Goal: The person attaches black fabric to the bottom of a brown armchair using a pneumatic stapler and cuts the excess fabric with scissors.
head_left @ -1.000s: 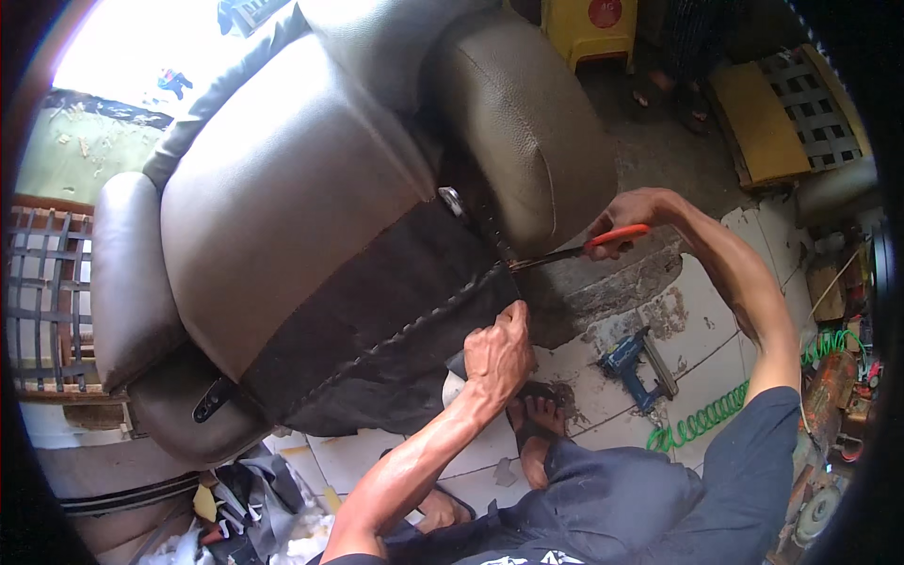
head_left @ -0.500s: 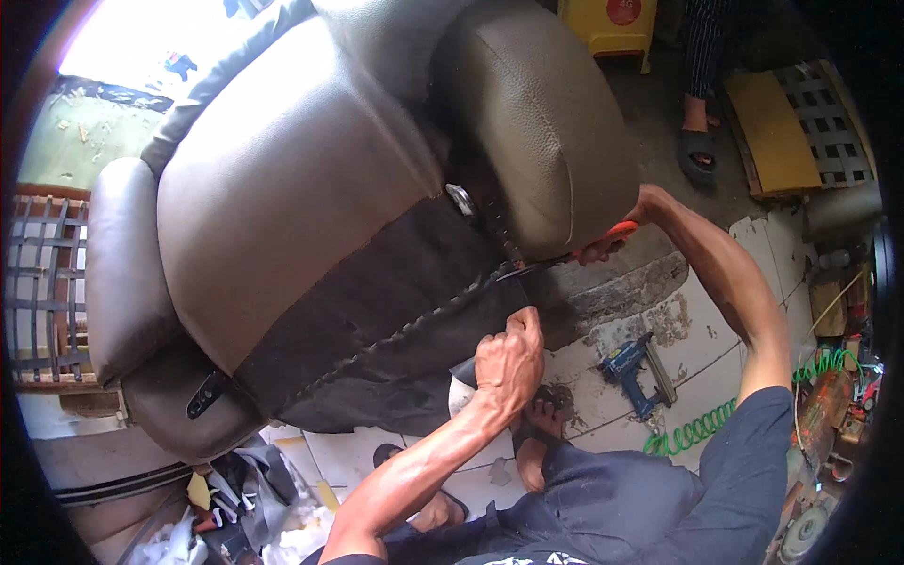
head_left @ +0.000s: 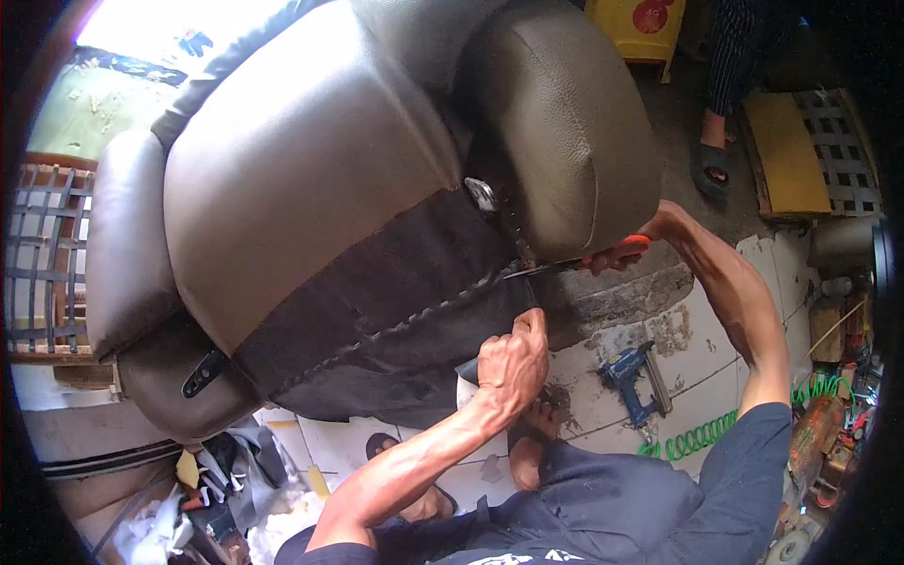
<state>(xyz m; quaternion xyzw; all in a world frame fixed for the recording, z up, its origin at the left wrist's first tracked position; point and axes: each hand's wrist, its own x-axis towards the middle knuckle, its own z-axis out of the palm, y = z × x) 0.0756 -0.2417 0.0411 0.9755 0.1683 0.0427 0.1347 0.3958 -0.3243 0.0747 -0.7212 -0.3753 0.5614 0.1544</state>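
Observation:
A brown leather sofa seat (head_left: 292,179) fills the upper left, with a strip of black fabric (head_left: 395,292) along its front. A row of dashed, pale stitch marks crosses this fabric. My left hand (head_left: 513,363) is closed on the fabric's loose right edge, holding it out toward me. Orange-handled scissors (head_left: 617,252) are in my right hand (head_left: 650,235), whose fingers are partly hidden under the rounded armrest (head_left: 574,141). Their blades lie at the fabric's right end, by the stitch line. A metal bracket (head_left: 480,194) shows between seat and armrest.
A blue staple gun (head_left: 633,386) lies on the white tiles, beside a coiled green air hose (head_left: 692,435). Fabric scraps (head_left: 235,480) are heaped lower left. Another person's sandalled foot (head_left: 713,165) stands upper right, near a webbed frame (head_left: 833,141) and a yellow plastic stool (head_left: 640,33).
The view has shifted slightly, so the sofa appears a little further right and higher. Both hands keep their grips, and the scissors stay by the same end of the fabric.

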